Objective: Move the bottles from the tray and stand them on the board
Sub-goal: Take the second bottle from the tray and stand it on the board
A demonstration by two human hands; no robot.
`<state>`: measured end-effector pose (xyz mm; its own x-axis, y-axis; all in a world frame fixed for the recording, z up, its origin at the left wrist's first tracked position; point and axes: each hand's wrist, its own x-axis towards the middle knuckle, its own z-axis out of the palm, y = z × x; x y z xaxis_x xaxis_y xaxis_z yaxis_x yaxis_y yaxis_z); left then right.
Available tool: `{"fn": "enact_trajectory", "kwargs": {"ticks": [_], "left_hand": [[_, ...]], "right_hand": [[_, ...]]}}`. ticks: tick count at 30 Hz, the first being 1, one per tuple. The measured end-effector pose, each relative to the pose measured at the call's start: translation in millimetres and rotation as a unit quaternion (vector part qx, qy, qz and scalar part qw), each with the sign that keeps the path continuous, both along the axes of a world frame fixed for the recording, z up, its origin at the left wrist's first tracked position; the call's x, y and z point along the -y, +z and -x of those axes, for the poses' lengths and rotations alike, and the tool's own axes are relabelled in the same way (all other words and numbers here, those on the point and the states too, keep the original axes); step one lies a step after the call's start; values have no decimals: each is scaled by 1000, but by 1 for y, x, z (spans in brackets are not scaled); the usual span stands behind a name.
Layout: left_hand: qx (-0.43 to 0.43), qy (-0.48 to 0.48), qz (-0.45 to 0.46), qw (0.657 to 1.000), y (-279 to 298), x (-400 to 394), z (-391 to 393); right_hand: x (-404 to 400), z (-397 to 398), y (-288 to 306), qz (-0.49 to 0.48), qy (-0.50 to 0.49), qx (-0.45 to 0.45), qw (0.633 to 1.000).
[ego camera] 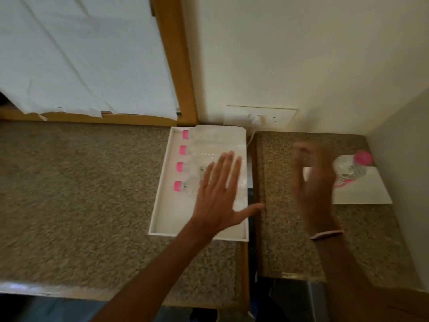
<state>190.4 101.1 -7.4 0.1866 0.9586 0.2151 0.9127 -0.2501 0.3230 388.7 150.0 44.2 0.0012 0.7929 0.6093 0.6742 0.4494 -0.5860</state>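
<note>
**One bottle on the board, four left in the tray**

Four clear bottles with pink caps lie on their sides in the white tray (162, 205) at centre frame, caps pointing toward the left edge, stacked in a column from top to bottom: the top bottle (202, 134), the second bottle (197, 151), the third bottle (193, 167), the nearest bottle (185, 187). They are near one another; whether they touch I cannot tell through the glare.

A fifth bottle (350, 169) is at right of centre on the white board (371, 191), pink cap toward the upper right. It looks to be upright, seen from above.

The left hand (220, 194) is flat, fingers spread, thumb out toward the right, hovering over or resting on the lower bottles; contact is not clear. It grips nothing.

The right hand (313, 180) is blurred, just left of the board bottle, fingers loosely curled and apart, holding nothing I can make out.

Tray and board each sit on speckled stone counters with a dark gap between. A wall socket is above the tray; a paper-covered wooden frame is at upper left.

Judgement: the step in hand is reaching for the next bottle. The left hand would need to close around a body, likely the nearest one, lift it clear of the tray wall, turn it cap-up, and set it beside the first with room to spare.
</note>
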Motion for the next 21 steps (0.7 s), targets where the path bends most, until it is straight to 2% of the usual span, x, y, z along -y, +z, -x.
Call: {"fn": "enact_trajectory", "kwargs": {"ticks": [4, 6, 9, 11, 15, 18, 21], "left_hand": [[-29, 97, 28, 994, -6, 30, 99], [-29, 134, 59, 989, -15, 46, 143], [-31, 154, 103, 982, -33, 64, 189], [-21, 144, 125, 981, -47, 71, 206], [-34, 103, 142, 984, -69, 77, 222], [-39, 88, 140, 985, -74, 75, 224], [-40, 85, 145, 985, -74, 75, 224]], "right_hand": [[22, 107, -27, 75, 160, 81, 981], [29, 157, -46, 95, 213, 177, 956], [31, 202, -73, 140, 203, 347, 905], [31, 213, -84, 150, 164, 404, 887], [35, 218, -81, 120, 116, 365, 916], [46, 204, -60, 54, 80, 250, 963], [56, 182, -33, 58, 32, 136, 988]]}}
